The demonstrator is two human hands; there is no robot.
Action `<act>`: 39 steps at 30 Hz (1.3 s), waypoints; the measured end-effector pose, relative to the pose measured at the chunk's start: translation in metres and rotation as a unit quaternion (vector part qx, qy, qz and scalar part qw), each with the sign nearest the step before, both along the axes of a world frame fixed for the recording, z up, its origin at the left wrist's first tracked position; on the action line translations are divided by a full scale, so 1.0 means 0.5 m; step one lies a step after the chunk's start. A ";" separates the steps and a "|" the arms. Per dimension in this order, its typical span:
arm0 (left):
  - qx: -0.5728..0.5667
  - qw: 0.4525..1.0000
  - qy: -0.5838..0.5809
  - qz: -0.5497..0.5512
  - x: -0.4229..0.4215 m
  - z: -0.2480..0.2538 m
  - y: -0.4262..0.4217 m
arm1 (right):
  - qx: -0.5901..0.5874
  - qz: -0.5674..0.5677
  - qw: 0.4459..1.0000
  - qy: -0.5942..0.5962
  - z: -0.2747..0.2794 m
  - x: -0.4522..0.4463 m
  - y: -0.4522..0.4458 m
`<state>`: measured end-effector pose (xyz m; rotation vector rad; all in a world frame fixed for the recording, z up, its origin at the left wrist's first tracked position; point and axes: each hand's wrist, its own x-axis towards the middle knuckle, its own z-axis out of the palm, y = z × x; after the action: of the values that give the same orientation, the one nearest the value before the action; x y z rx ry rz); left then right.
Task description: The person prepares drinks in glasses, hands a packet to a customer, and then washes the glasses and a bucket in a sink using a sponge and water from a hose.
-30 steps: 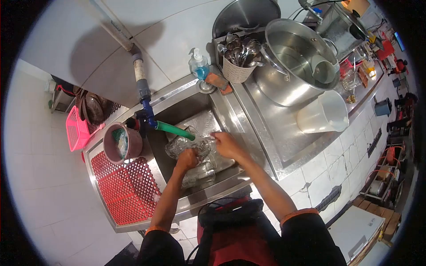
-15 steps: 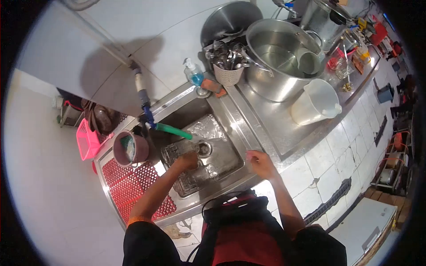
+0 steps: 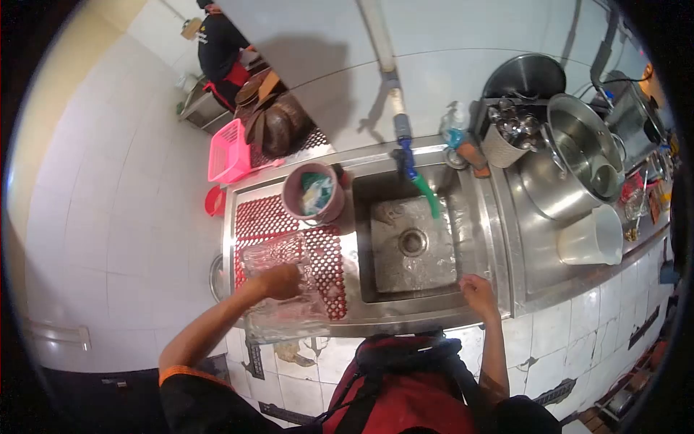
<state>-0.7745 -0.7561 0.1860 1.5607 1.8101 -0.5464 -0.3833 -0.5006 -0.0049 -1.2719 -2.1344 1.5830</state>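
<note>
My left hand (image 3: 282,281) is closed on a clear rectangular plastic container (image 3: 285,318), blurred by motion. The container is over the red perforated mat (image 3: 260,217) left of the sink, its lower end reaching past the counter's front edge. My right hand (image 3: 478,295) hovers by the front right corner of the steel sink (image 3: 367,253), fingers curled in, with nothing visible in them. A green hose (image 3: 428,197) hangs from the blue tap (image 3: 407,160) over the wet sink floor and its round drain (image 3: 413,243).
Behind the mat stands a mauve bucket (image 3: 290,199) holding cloths or sponges. A pink basket (image 3: 230,153) is at the back left. To the right are a cutlery holder (image 3: 502,150), a large steel pot (image 3: 549,181) and a white pitcher (image 3: 578,244). Another person (image 3: 220,50) stands farther back.
The view has swung left. My left hand has lifted the clear container out of the sink and carried it left over the red mat. My right hand stays near the sink's right front, fingers more curled.
</note>
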 end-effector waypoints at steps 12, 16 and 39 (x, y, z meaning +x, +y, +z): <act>0.014 0.940 0.339 -0.044 -0.403 -0.114 -0.230 | -0.009 -0.016 0.999 0.029 0.050 -0.201 -0.230; 0.020 0.915 0.396 -0.074 -0.485 -0.201 -0.197 | -0.018 -0.038 0.999 0.033 0.079 -0.246 -0.305; 0.015 0.597 0.746 -0.295 -0.600 -0.642 -0.351 | -0.304 -0.231 0.844 0.377 0.038 -0.379 0.104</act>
<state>-1.0748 -0.9314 -0.1350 1.7574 2.1059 -2.8241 -0.5727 -0.4487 0.0143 -0.9274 -0.8048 2.0999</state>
